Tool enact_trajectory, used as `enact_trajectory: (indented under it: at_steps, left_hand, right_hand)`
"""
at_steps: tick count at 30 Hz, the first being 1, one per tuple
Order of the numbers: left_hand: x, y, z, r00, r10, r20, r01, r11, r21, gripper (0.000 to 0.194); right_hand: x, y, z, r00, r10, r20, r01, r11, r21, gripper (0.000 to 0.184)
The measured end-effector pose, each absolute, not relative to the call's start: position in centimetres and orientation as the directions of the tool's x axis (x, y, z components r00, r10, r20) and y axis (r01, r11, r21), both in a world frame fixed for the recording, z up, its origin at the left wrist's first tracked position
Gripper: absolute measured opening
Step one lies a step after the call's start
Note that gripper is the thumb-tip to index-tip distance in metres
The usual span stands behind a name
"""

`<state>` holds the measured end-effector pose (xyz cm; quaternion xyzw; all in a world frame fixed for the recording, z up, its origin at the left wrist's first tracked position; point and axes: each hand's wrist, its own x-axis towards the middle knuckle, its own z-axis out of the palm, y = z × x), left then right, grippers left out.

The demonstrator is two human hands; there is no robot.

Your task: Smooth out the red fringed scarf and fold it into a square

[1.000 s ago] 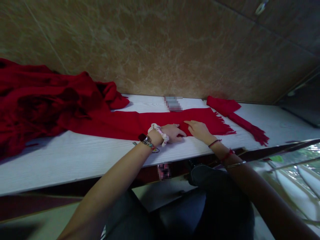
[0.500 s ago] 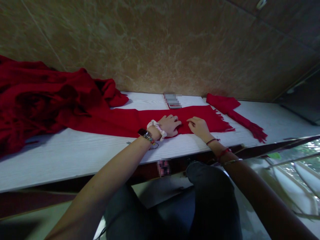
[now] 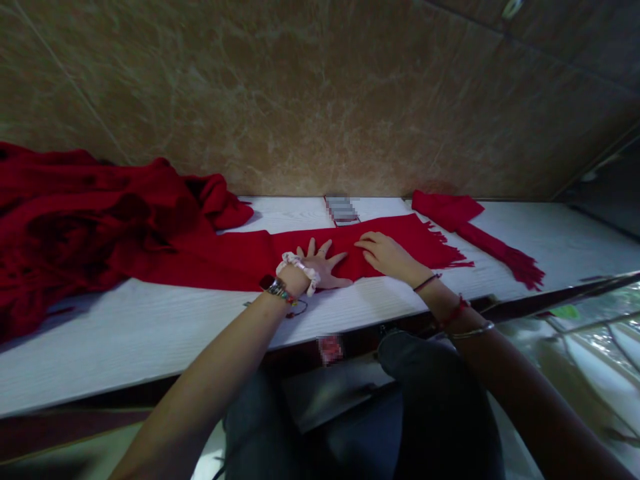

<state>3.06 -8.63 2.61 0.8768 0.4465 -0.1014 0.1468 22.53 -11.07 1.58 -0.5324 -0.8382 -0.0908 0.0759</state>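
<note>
— In the head view, how are the hands?
— The left hand (image 3: 323, 269) lies open, fingers spread on the red scarf (image 3: 240, 260). The right hand (image 3: 393, 257) rests near it with bent fingers; I cannot tell whether they pinch the fabric.
— And the scarf?
— Flat on the white table (image 3: 175, 327), between a red heap (image 3: 100, 220) and a folded scarf (image 3: 465, 217).
</note>
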Motion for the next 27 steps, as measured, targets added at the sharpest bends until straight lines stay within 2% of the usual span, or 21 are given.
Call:
enact_trajectory:
  at_steps: [2, 4, 7, 9, 11, 13, 18, 22, 27]
  left_hand:
    - [2.8, -8.4, 2.5, 0.602, 0.731, -0.320, 0.797, -0.577, 0.181, 0.085]
    - [2.6, -8.3, 2.5, 0.611, 0.725, -0.317, 0.790, -0.581, 0.195, 0.082]
    - [2.4, -8.1, 2.5, 0.599, 0.764, -0.241, 0.800, -0.562, 0.211, 0.062]
    - [2.5, -8.0, 2.4, 0.581, 0.794, -0.176, 0.811, -0.548, 0.205, 0.050]
    - [2.7, -7.6, 2.2, 0.570, 0.812, -0.125, 0.817, -0.545, 0.186, 0.047]
    - [2.8, -7.3, 2.0, 0.532, 0.839, -0.111, 0.843, -0.512, 0.165, 0.051]
    - [2.2, -6.7, 1.9, 0.358, 0.899, -0.254, 0.931, -0.321, 0.176, 0.079]
    - [2.1, -6.7, 2.0, 0.340, 0.908, -0.246, 0.934, -0.294, 0.205, 0.088]
    - [2.1, -6.7, 2.4, 0.300, 0.916, -0.265, 0.944, -0.245, 0.221, 0.092]
  right_hand:
    - [23.0, -10.3, 1.4, -0.454, 0.876, 0.165, 0.891, 0.452, 0.054, 0.037]
    - [23.8, -9.6, 1.1, -0.409, 0.904, 0.129, 0.913, 0.403, 0.071, 0.039]
    - [24.7, -8.7, 1.0, -0.335, 0.933, 0.127, 0.940, 0.322, 0.116, 0.042]
    - [24.5, -8.3, 1.1, -0.382, 0.913, 0.145, 0.923, 0.369, 0.112, 0.043]
    - [24.0, -7.9, 1.1, -0.426, 0.892, 0.149, 0.904, 0.417, 0.090, 0.044]
    - [23.5, -7.7, 0.7, -0.396, 0.910, 0.127, 0.918, 0.390, 0.072, 0.044]
    - [24.3, -8.2, -0.6, -0.268, 0.951, 0.153, 0.960, 0.251, 0.125, 0.047]
    - [24.8, -9.3, -1.0, -0.193, 0.958, 0.213, 0.974, 0.160, 0.163, 0.047]
    - [24.3, -10.0, -0.8, -0.162, 0.955, 0.248, 0.982, 0.131, 0.137, 0.045]
